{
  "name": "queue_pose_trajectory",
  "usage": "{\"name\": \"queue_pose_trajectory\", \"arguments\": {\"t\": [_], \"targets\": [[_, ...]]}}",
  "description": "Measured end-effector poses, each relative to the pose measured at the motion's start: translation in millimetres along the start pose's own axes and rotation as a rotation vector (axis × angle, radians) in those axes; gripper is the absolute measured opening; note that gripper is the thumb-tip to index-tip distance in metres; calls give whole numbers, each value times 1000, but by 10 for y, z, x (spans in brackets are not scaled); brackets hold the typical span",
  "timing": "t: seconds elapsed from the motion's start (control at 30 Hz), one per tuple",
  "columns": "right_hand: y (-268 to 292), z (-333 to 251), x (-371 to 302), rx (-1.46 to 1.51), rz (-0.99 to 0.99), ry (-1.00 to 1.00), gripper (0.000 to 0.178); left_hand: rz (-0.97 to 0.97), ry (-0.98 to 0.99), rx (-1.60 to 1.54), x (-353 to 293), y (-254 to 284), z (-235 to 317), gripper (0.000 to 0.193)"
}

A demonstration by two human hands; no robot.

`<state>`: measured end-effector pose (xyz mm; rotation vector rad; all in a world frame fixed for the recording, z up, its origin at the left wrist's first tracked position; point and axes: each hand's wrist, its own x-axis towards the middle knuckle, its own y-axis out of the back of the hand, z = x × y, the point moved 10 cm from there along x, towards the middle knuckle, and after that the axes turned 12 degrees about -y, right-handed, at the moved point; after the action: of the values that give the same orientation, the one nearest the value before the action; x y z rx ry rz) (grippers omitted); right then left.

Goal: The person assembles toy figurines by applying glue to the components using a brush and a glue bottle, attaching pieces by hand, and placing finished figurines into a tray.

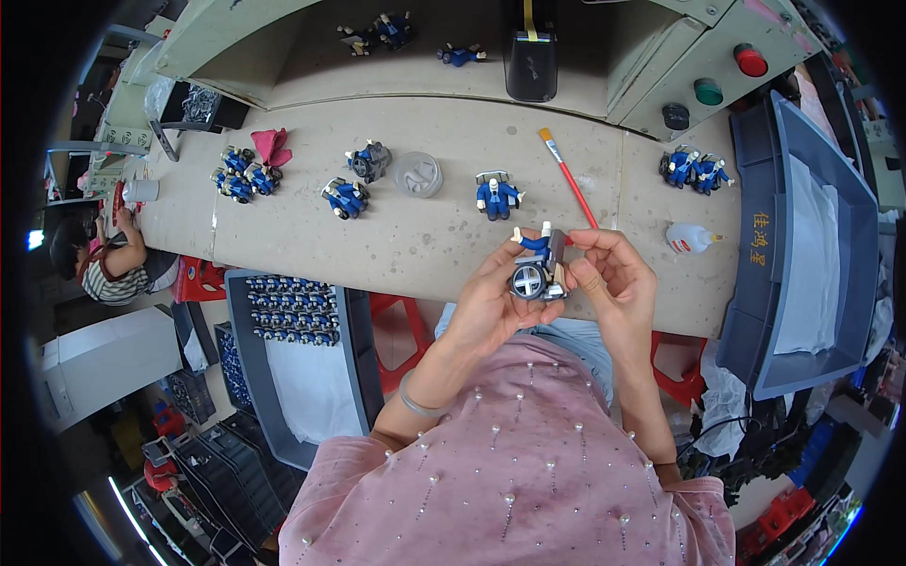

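Note:
Above the table's front edge I hold a small wheelchair figurine (533,276), dressed in blue, with a grey wheel facing me. My left hand (483,307) cradles it from the left, fingers wrapped under the chair. Thumb and forefinger of my right hand (615,280) pinch at the chair's back; the exact spot of contact is partly hidden. Just beyond stands another seated figurine (497,196). A red-handled brush (571,184) lies past my right hand, and a small glue bottle (689,238) is to its right.
More figurines sit left (346,198) and right (696,171) on the table, near a round clear tub (416,175). A grey crate (746,274) stands at right; another crate (357,354) at lower left holds rows of figurines. Behind is a cabinet with buttons (750,60). A person (113,264) sits far left.

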<state>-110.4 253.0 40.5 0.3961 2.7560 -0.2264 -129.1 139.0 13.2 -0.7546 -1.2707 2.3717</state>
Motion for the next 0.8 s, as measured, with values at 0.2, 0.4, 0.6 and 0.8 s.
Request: {"name": "queue_pose_trajectory", "arguments": {"t": [0.2,0.4,0.6,0.8], "targets": [[-21,4,2,2,-39,30,23,-15,25,220,60,94,-4,19],[65,-206,-70,-180,89,226,21,-155,42,131,78,-3,5,17],[275,-270,-34,-770,349,166,15,-109,97,258,20,53,16,28],[207,-76,379,-945,389,303,23,5,36,297,-20,242,46,36]]}}
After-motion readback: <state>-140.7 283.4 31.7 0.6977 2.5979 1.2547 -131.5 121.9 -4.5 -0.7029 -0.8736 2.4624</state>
